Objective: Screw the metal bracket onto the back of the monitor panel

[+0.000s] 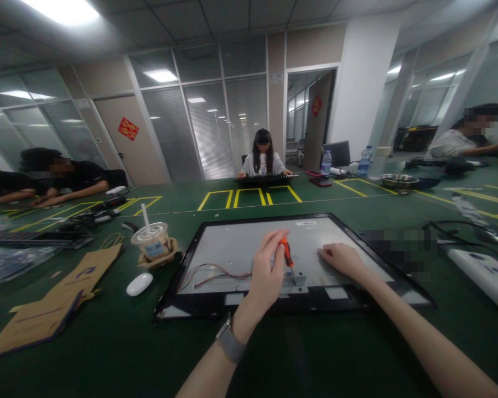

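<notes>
A flat display panel (232, 237) with a black frame and a grey back lies on the green table in front of me. My left hand (269, 268), with a watch on its wrist, is closed around an orange and black screwdriver (288, 251). The screwdriver stands nearly upright, its tip down at a small metal bracket (294, 279) near the panel's lower edge. To the right, my right hand (342, 260) rests on the panel with its fingers curled; whatever they may hold is hidden. Thin reddish wires (219, 270) run across the panel's left part.
Left of the panel are a drink cup with a straw (152, 243), a white mouse-shaped case (139, 284) and a brown paper bag (53, 304). At right lie a white device (483, 276) and black cables (452, 226). A person (263, 157) sits opposite; others work at both sides.
</notes>
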Demonstrator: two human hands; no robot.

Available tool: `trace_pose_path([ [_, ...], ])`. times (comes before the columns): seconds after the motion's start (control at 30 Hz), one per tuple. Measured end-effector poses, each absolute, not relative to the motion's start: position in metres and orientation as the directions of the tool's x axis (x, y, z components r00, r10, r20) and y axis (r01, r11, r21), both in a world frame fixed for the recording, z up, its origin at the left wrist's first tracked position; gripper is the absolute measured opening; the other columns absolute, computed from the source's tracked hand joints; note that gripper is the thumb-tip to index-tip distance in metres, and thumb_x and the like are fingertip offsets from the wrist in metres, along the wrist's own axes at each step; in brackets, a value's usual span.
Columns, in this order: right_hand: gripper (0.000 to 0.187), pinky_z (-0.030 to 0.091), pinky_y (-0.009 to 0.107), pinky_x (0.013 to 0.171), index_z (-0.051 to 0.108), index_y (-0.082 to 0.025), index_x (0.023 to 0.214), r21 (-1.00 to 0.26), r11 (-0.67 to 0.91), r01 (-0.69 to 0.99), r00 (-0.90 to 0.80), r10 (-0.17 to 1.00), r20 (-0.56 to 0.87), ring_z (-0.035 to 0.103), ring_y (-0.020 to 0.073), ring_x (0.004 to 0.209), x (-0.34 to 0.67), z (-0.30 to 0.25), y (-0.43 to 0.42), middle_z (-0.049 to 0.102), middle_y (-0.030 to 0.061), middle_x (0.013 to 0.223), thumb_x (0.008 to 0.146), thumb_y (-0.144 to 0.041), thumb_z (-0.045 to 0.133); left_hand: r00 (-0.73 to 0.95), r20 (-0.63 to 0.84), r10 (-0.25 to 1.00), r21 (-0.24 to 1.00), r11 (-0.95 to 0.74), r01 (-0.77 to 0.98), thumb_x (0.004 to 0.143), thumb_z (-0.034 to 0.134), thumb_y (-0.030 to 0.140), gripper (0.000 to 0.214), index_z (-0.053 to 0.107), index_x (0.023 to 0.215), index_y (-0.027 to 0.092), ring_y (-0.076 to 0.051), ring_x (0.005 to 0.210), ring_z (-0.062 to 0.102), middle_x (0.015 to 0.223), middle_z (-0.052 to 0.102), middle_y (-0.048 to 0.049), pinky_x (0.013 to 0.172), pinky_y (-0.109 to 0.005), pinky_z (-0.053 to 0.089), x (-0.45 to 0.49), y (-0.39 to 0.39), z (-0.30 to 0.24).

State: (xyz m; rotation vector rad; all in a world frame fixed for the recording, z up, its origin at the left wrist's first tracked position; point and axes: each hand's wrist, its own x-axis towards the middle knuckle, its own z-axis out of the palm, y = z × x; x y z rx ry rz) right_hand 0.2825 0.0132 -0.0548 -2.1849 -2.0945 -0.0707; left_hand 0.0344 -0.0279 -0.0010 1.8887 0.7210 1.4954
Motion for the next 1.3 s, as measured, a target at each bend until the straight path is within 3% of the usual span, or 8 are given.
trace_pose_path([
  [0.1, 0.043, 0.029, 0.028, 0.056, 0.067, -0.019, 0.071, -0.041, -0.040, 0.998, 0.044, 0.993, 0.109, 0.064, 0.0213, 0.073, 0.2824, -0.0547, 0.0128, 0.071, 0.0094, 0.076, 0.092, -0.039, 0.035, 0.245, 0.612, 0.752, 0.780, -0.625, -0.028, 0.092, 0.046, 0.023, 0.028, 0.063, 0.114, 0.019, -0.017, 0.097, 0.060, 0.106, 0.062, -0.0074, 0.088, -0.031, 0.049, 0.0328, -0.0259, 0.0002],
  [0.27, 0.042, 0.029, 0.028, 0.056, 0.067, -0.020, 0.071, -0.048, -0.037, 0.998, 0.041, 0.994, 0.098, 0.064, 0.0213, 0.072, 0.2825, -0.0534, 0.0130, 0.071, 0.0095, 0.076, 0.092, -0.039, 0.035, 0.141, 0.615, 0.776, 0.780, -0.625, 0.037, 0.082, 0.063, 0.025, 0.017, 0.072, 0.096, 0.021, -0.013, 0.080, 0.057, 0.086, 0.055, -0.0024, 0.076, -0.026, 0.050, 0.0319, -0.0260, 0.0017],
  [0.5, 0.043, 0.029, 0.028, 0.056, 0.067, -0.019, 0.072, -0.054, -0.035, 0.998, 0.040, 0.994, 0.099, 0.064, 0.0214, 0.072, 0.2839, -0.0556, 0.0143, 0.071, 0.0093, 0.075, 0.092, -0.040, 0.036, 0.225, 0.620, 0.751, 0.780, -0.622, -0.070, 0.094, 0.042, 0.022, 0.030, 0.064, 0.114, 0.019, -0.016, 0.100, 0.059, 0.114, 0.057, -0.0087, 0.090, -0.030, 0.048, 0.0315, -0.0284, 0.0003],
  [0.73, 0.042, 0.028, 0.028, 0.055, 0.067, -0.019, 0.071, -0.054, -0.036, 0.998, 0.041, 0.995, 0.091, 0.064, 0.0220, 0.074, 0.2853, -0.0581, 0.0162, 0.071, 0.0096, 0.077, 0.092, -0.039, 0.036, 0.112, 0.667, 0.737, 0.741, -0.671, 0.000, 0.084, 0.061, 0.024, 0.016, 0.071, 0.095, 0.019, -0.014, 0.083, 0.059, 0.091, 0.059, -0.0044, 0.075, -0.027, 0.051, 0.0318, -0.0240, -0.0036],
  [0.97, 0.042, 0.030, 0.027, 0.055, 0.067, -0.020, 0.072, -0.067, -0.028, 0.997, 0.034, 0.995, 0.092, 0.063, 0.0208, 0.072, 0.2845, -0.0547, 0.0140, 0.070, 0.0090, 0.075, 0.092, -0.040, 0.037, 0.179, 0.649, 0.739, 0.756, -0.653, -0.047, 0.093, 0.045, 0.022, 0.027, 0.066, 0.111, 0.020, -0.016, 0.104, 0.059, 0.112, 0.061, -0.0075, 0.092, -0.031, 0.047, 0.0318, -0.0259, -0.0020],
  [1.2, 0.041, 0.028, 0.027, 0.055, 0.067, -0.020, 0.071, -0.051, -0.049, 0.997, 0.054, 0.994, 0.096, 0.063, 0.0206, 0.072, 0.2826, -0.0535, 0.0130, 0.071, 0.0088, 0.075, 0.092, -0.039, 0.037, 0.104, 0.674, 0.731, 0.734, -0.679, 0.023, 0.086, 0.057, 0.024, 0.017, 0.070, 0.096, 0.018, -0.014, 0.084, 0.061, 0.092, 0.061, -0.0052, 0.075, -0.027, 0.052, 0.0307, -0.0267, -0.0008],
  [1.3, 0.041, 0.029, 0.027, 0.055, 0.068, -0.019, 0.074, -0.047, -0.041, 0.998, 0.046, 0.994, 0.099, 0.063, 0.0208, 0.074, 0.2829, -0.0534, 0.0134, 0.071, 0.0094, 0.078, 0.092, -0.039, 0.037, 0.067, 0.684, 0.726, 0.723, -0.687, 0.074, 0.089, 0.053, 0.023, 0.019, 0.070, 0.094, 0.018, -0.015, 0.087, 0.061, 0.094, 0.061, -0.0060, 0.080, -0.029, 0.050, 0.0282, -0.0273, 0.0012],
])
